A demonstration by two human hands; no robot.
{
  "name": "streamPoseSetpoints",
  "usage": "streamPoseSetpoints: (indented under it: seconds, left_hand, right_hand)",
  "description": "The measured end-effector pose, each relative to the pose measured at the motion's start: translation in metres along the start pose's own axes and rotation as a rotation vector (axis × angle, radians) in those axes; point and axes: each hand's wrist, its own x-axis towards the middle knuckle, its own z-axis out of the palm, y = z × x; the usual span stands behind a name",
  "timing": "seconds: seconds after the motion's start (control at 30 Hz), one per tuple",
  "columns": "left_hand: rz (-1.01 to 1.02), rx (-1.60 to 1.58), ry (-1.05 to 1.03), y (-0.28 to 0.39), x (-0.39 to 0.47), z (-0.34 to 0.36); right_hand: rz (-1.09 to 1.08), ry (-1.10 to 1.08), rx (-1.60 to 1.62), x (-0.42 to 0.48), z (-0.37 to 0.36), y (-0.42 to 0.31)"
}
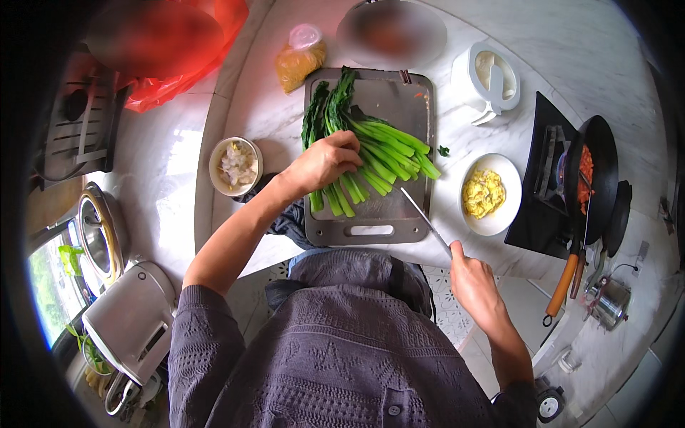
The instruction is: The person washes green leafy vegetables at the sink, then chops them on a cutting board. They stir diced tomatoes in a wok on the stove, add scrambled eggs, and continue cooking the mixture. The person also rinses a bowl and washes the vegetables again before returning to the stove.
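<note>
A bunch of green leafy vegetables (393, 142) lies on a grey cutting board (369, 230), dark leaves toward the far left and pale cut stalk ends toward me. My left hand (329, 160) is bent over the stalks, its fingers closed on them. My right hand (473, 275) grips the handle of a knife (425, 219). The blade points up and left over the board's right edge, its tip just short of the stalks. A small leaf scrap (443, 151) rests on the counter beside the board.
Right of the board are a bowl of scrambled egg (484, 193) and a stove (527, 214) with a wok (602, 176) of red food. To the left stands a bowl of peeled shrimp (235, 166). A white lidded pitcher (484, 80) and a bag of yellow food (299, 61) stand farther back.
</note>
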Motion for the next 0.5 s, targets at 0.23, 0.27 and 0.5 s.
streamPoseSetpoints:
  seconds: [0.23,0.27,0.5]
  left_hand:
    - [-0.05,0.127,0.028,0.014,-0.022,-0.029]
    - [-0.046,0.145,0.011,0.014,-0.025,-0.028]
    - [-0.004,0.199,-0.024,0.003,-0.026,-0.018]
  right_hand:
    - [-0.011,0.085,0.331,0.002,0.001,-0.044]
    - [-0.069,0.13,0.353,0.007,0.009,-0.048]
    - [-0.187,0.117,0.333,0.034,0.02,-0.066]
